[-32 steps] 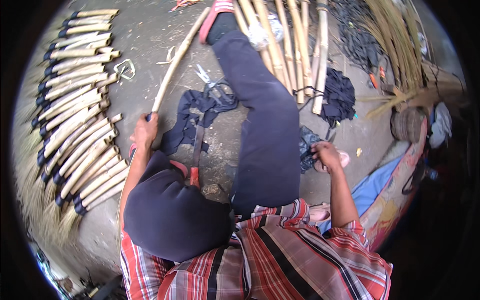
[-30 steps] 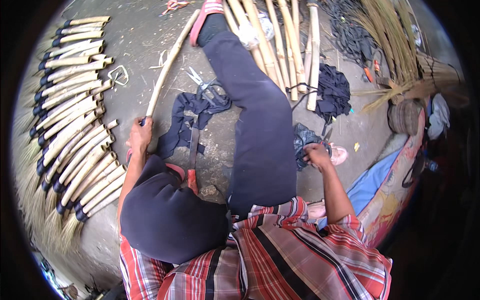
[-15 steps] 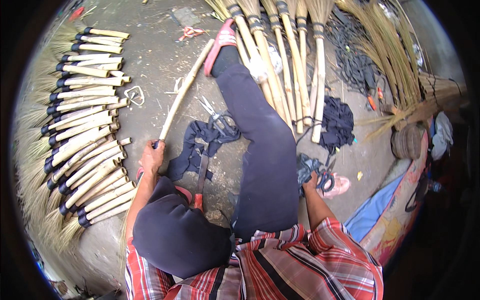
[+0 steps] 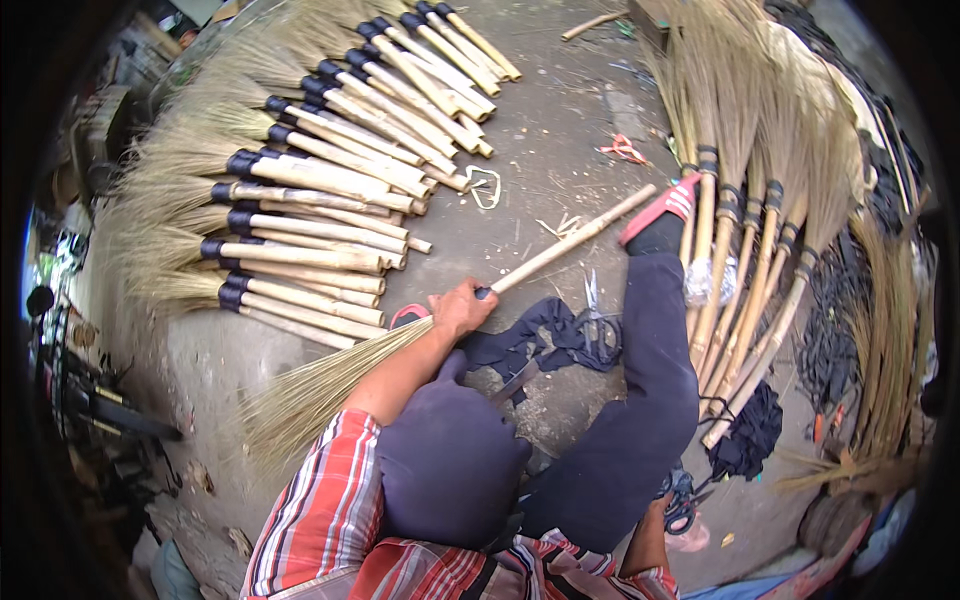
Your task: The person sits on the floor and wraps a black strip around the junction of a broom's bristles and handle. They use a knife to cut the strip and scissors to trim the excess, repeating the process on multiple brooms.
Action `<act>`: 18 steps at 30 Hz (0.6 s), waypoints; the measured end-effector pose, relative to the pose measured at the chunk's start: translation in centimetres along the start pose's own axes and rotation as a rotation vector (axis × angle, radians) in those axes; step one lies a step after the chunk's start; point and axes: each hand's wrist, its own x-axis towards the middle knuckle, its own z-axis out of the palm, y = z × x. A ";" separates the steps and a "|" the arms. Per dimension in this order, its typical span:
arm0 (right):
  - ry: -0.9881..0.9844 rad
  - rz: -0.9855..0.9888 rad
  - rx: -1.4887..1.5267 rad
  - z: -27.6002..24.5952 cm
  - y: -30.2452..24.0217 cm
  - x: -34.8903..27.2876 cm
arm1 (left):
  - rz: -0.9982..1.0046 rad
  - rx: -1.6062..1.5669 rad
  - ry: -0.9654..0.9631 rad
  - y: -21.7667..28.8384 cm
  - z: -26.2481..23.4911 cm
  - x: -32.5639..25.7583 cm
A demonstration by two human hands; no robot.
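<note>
My left hand (image 4: 463, 308) is closed around a broom (image 4: 570, 245) at the dark-wrapped neck where its handle meets the bristles. The pale bamboo handle points away to the right, toward my sandalled foot. Its straw bristles (image 4: 320, 390) spread back under my left forearm. At the lower right, beside my knee, my right hand (image 4: 655, 512) is mostly hidden, fingers included. Right next to it are dark-handled scissors (image 4: 682, 508); whether the hand grips them I cannot tell. Between my legs lie a black cloth (image 4: 530, 330), another pair of scissors (image 4: 597, 318) and a dark blade (image 4: 515, 382).
A row of short-handled brooms (image 4: 330, 250) lies along the left. More brooms (image 4: 735, 260) with longer handles lie beyond my right foot. Dark strips (image 4: 830, 320), loose straw (image 4: 885, 350) and a bunched black cloth (image 4: 750, 435) are at the right.
The view has swung left, so the broom row fills more of it and the held broom's bristles show. My left hand keeps its hold on the broom. My right hand is more hidden.
</note>
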 end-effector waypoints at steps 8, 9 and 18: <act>-0.011 -0.030 -0.126 0.0 -0.8 0.0 | -0.022 -0.024 -0.025 0.3 -0.3 -0.4; -0.014 -0.036 -0.142 -0.2 -0.8 0.0 | -0.024 -0.026 -0.030 0.3 -0.3 -0.4; -0.026 -0.094 -0.236 -2.3 2.4 1.4 | -0.010 -0.027 -0.030 -0.1 0.0 -0.2</act>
